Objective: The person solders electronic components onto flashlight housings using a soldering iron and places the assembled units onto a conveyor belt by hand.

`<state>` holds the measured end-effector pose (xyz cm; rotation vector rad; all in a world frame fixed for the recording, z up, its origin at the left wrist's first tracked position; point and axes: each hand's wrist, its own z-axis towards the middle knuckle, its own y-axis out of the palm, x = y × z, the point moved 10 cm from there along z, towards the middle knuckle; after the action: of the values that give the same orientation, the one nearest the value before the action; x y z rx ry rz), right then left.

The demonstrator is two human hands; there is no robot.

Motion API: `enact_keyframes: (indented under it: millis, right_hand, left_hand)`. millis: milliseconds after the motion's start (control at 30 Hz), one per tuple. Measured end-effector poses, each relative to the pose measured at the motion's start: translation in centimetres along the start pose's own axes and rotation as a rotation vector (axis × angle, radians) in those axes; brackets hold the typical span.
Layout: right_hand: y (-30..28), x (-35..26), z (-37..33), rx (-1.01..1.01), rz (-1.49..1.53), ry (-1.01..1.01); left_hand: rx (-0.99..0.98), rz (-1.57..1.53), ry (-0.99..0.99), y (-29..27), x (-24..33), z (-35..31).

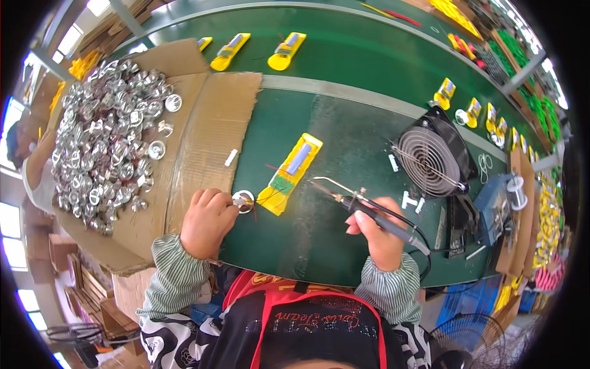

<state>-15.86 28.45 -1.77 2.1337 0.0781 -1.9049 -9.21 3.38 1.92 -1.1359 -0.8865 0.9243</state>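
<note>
My left hand (211,222) pinches a small silvery reflector cup (244,201) at the edge of the cardboard. Right beside the cup lies a yellow plastic housing (275,203), set at a slant on the green bench. It carries a purple-blue battery cell (299,158), a green circuit board (281,184) and thin loose wires. My right hand (382,237) grips a soldering iron (396,229) with a thin metal feed tube along it. The iron's tip points left, a short way off the housing and apart from it.
An open cardboard box (206,123) at the left holds a heap of reflector cups (110,141). Yellow housings (284,52) sit on the green conveyor (356,55) behind. To the right stand a black fan (425,157) and a blue device with a wire spool (517,192). Someone is at the far left.
</note>
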Motion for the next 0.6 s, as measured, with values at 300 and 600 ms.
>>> enact_keyframes:
  millis: [300,600]
  right_hand:
    - [1.2,0.3,0.0,0.032,0.126,-0.115]
    - [2.0,-1.0,0.1,-0.066,0.009,-0.173]
  left_hand:
    - [-0.081,0.232,0.194,2.6,2.5,1.3]
    - [0.014,-0.003,0.271,2.2,0.6,0.6]
